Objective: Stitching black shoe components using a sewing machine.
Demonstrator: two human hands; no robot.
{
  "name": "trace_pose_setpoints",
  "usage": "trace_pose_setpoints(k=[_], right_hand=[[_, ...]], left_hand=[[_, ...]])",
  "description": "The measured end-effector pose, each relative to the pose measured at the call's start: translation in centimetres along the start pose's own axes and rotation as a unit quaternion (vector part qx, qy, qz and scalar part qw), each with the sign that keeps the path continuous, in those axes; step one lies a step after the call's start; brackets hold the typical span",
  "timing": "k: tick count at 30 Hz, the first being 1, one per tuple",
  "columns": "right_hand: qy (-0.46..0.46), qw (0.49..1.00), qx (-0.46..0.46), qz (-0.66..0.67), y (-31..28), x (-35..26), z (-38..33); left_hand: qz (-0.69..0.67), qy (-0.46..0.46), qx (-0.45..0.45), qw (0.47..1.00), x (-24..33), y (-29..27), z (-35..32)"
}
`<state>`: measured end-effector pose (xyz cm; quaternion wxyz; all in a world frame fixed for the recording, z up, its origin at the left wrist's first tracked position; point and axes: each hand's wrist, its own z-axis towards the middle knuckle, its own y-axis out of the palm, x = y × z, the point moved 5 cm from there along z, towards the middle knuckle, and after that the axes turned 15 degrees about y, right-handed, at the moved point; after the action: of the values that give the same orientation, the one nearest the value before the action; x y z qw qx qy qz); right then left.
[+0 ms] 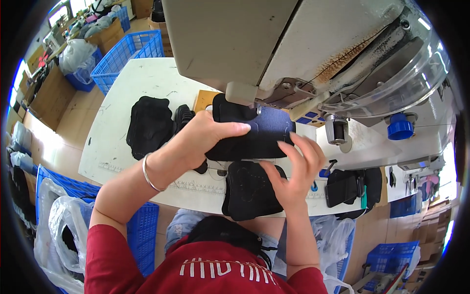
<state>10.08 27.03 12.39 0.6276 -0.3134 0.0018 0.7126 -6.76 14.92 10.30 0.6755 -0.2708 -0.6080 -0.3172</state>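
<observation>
A dark navy fabric piece (pixel 264 130) lies under the head of a large cream sewing machine (pixel 274 44). My left hand (pixel 198 139) grips its left part, thumb stretched along the top. My right hand (pixel 298 169) presses flat on its right lower edge, fingers spread. A silver bangle (pixel 148 174) sits on my left wrist. Just below the hands another black shaped fabric piece (pixel 249 191) lies at the table's near edge.
A pile of black pieces (pixel 149 125) lies left on the white table (pixel 132 93). More black pieces (pixel 350 186) lie at the right. Blue crates stand at back left (pixel 127 56) and lower left (pixel 142 235); plastic bags (pixel 63 235) beside them.
</observation>
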Motion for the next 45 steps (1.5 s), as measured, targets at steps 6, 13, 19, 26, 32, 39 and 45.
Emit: trace_pose_setpoints(k=[6,13,19,26,32,39,45], right_hand=[[-0.114,0.989,-0.04,-0.086,2.1,-0.5,2.8],[-0.149,0.986,-0.015,-0.074,2.4,-0.5,3.1],[-0.149,0.986,-0.029,-0.068,2.4,-0.5,3.4],[-0.158,0.984,-0.033,-0.074,2.5,-0.3,3.4],[-0.159,0.984,-0.034,-0.076,2.4,-0.4,3.4],[-0.132,0.987,-0.082,-0.05,2.3,0.0,3.8],[-0.13,0.985,-0.089,-0.072,2.3,0.4,3.9]], left_hand=[[-0.055,0.028,-0.021,0.998,0.5,-0.3,2.5],[-0.125,-0.03,0.013,0.992,0.3,0.0,3.2],[-0.147,-0.027,0.014,0.989,0.4,-0.1,3.2],[-0.137,-0.031,0.009,0.99,0.5,-0.1,3.3],[-0.145,-0.026,0.001,0.989,0.3,-0.1,3.4],[-0.136,0.004,0.015,0.991,0.9,0.4,2.9],[-0.138,0.006,0.026,0.99,1.1,0.5,2.6]])
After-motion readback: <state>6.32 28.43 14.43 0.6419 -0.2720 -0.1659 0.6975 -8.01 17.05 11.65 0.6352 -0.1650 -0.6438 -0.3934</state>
